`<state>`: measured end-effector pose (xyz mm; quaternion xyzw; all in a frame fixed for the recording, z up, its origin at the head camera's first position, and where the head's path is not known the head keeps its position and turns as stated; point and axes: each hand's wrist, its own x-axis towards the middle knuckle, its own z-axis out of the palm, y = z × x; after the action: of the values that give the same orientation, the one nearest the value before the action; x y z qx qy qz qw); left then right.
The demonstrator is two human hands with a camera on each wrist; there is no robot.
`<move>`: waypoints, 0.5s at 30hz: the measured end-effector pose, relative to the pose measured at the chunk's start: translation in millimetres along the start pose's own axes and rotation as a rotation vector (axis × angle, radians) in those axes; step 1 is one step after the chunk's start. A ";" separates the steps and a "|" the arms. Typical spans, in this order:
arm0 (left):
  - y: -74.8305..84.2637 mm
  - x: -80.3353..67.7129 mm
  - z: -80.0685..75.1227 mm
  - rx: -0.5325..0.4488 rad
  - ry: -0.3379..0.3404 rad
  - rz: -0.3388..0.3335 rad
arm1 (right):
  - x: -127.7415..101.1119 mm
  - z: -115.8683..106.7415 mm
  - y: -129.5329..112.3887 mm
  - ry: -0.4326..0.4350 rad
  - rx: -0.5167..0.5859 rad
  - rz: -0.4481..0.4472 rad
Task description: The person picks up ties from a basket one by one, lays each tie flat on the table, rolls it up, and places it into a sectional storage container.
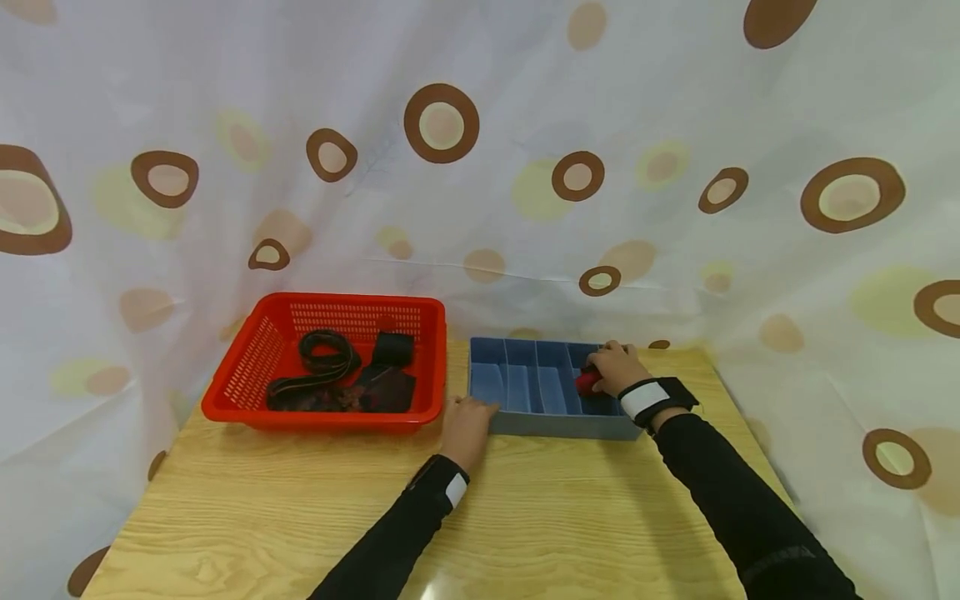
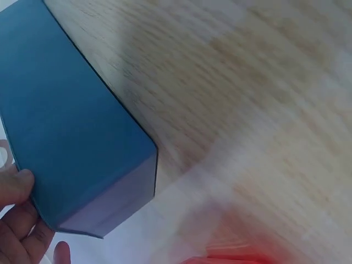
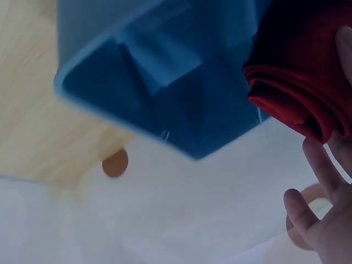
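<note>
1. Two black sleeves reach forward from the bottom edge of the head view, over a light wooden table (image 1: 300, 517).
2. Ahead of both hands sits a blue box (image 1: 543, 390), split by thin walls into narrow compartments that run away from the person.
3. At the box's near left corner rests the left hand (image 1: 467, 425), fingers touching the outer wall. The left wrist view shows the thumb (image 2: 14, 187) lying against the blue wall, with the other fingers only loosely bent below the corner; it grasps nothing.
4. Over the box's rightmost compartment is the right hand (image 1: 617, 368), a white band on its wrist.
5. Under that hand is a roll of red cloth (image 1: 587, 381), inside the rightmost compartment. In the right wrist view, the red roll (image 3: 300, 71) shows its folded layers, with fingertips (image 3: 308, 214) spread just beside it. The hand rests on the roll, but whether it grasps it or only presses on it cannot be told.
6. Left of the left hand, just beside the box, stands a red basket (image 1: 247, 375) with slotted sides.
7. Inside the basket lie a coiled black belt (image 1: 324, 354) and some dark folded cloth (image 1: 386, 375).
8. Behind everything hangs a white curtain (image 1: 525, 108) with brown and yellow rings.
</note>
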<state>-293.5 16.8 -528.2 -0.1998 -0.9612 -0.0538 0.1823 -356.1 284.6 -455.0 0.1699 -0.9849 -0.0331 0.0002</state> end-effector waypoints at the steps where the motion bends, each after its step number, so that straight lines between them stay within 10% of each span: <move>1: 0.5 0.7 0.2 0.017 0.005 -0.009 | 1.0 1.1 -0.3 -0.005 0.020 -0.002; 15: 4.3 2.6 -0.5 0.049 0.056 -0.035 | -3.5 31.6 24.2 -0.285 0.284 0.045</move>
<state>-293.8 21.7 -526.6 -0.1768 -0.9602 -0.0391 0.2128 -361.3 310.5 -485.0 0.1399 -0.9733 0.0826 -0.1624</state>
